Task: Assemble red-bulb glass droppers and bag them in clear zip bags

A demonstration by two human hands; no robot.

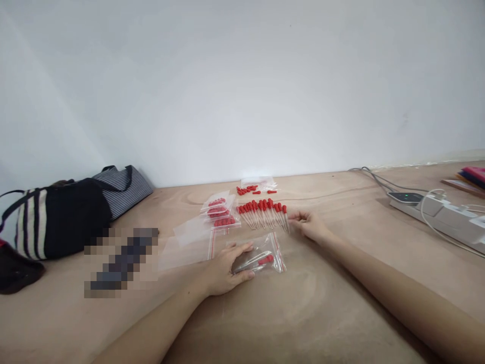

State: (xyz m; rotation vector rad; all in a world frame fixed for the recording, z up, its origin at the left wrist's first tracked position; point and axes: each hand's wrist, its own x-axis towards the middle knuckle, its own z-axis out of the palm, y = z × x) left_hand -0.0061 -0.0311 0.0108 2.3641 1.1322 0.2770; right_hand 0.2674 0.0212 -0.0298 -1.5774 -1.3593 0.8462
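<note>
A clear zip bag (278,253) lies near the middle of the table, with a red-bulbed dropper (266,260) inside. My left hand (231,265) rests on the bag's left part, thumb and fingers spread apart. Behind the bag, several red-topped glass droppers (261,212) form a row. At the row's right end my right hand (307,225) has its fingertips together beside the last dropper (285,215); whether they grip it is too small to tell. Bags filled with red bulbs (223,221) are stacked left of the row.
Loose red bulbs (246,190) lie at the back by another clear bag (261,182). Flat clear bags (182,250) spread left of my left hand. Dark and striped bags (68,222) stand far left, near a blurred dark object (123,263). A power strip (447,217) with cables lies right.
</note>
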